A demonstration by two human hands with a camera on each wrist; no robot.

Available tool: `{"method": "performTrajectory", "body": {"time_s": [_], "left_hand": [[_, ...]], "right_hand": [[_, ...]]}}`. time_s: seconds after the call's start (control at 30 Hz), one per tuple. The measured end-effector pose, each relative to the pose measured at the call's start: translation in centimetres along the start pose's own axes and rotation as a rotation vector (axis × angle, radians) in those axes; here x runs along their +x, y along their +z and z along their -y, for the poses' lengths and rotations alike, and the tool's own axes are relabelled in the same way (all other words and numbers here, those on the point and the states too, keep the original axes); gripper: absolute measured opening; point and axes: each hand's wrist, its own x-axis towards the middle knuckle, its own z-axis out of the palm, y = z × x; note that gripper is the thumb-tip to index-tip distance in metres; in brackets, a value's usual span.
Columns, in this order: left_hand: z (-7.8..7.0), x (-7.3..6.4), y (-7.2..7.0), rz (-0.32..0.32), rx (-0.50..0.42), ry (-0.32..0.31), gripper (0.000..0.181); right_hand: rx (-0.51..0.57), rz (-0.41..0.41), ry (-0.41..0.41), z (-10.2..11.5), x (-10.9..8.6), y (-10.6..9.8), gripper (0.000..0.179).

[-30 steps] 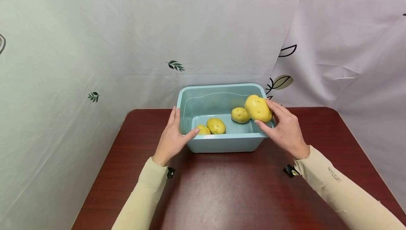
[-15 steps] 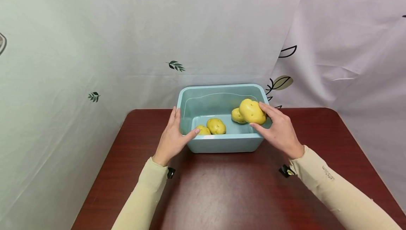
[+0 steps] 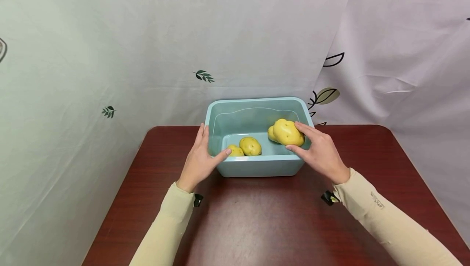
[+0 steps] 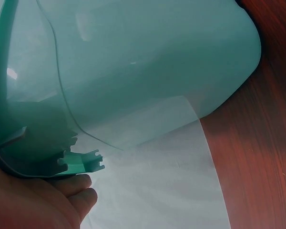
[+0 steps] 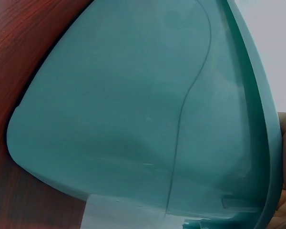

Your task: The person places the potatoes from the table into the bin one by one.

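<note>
The right hand (image 3: pixel 320 154) grips a large potato (image 3: pixel 288 132), its fingers (image 3: pixel 304 128) curled over the far side and the thumb pressed under the near side. Compared with a second ago the potato has come down and to the left: then it sat above the right rim of the teal tub (image 3: pixel 257 166), now it is inside the tub's right end, low against the smaller potato (image 3: pixel 271 132) that lies on the tub floor behind it. The right forearm has moved in with it.

The left hand (image 3: pixel 199 159) has not shifted. It rests against the left near corner of the tub, fingers straight and pressed together along the left wall, thumb laid along the front rim. The left wrist view shows the tub's outer wall (image 4: pixel 148 71) with that hand (image 4: pixel 35 202) beneath the rim.

Two more potatoes (image 3: pixel 250 145) lie side by side at the front left of the tub floor, unchanged. The tub stands at the far edge of the dark red desk (image 3: pixel 264 221).
</note>
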Motion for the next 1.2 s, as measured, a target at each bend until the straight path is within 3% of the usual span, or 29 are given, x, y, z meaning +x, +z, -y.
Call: {"method": "performTrajectory", "body": {"time_s": [0.47, 0.7, 1.2], "left_hand": [[0.10, -0.24, -0.50, 0.005, 0.004, -0.008, 0.111], [0.00, -0.15, -0.45, 0.004, -0.004, -0.006, 0.111], [0.10, 0.04, -0.72, 0.032, -0.002, 0.001, 0.110]], "right_hand": [[-0.003, 0.039, 0.009, 0.27, 0.31, 0.04, 0.070], [-0.016, 0.064, -0.002, 0.16, 0.62, -0.18, 0.059], [-0.002, 0.001, -0.010, -0.21, 0.38, -0.01, 0.047]]}}
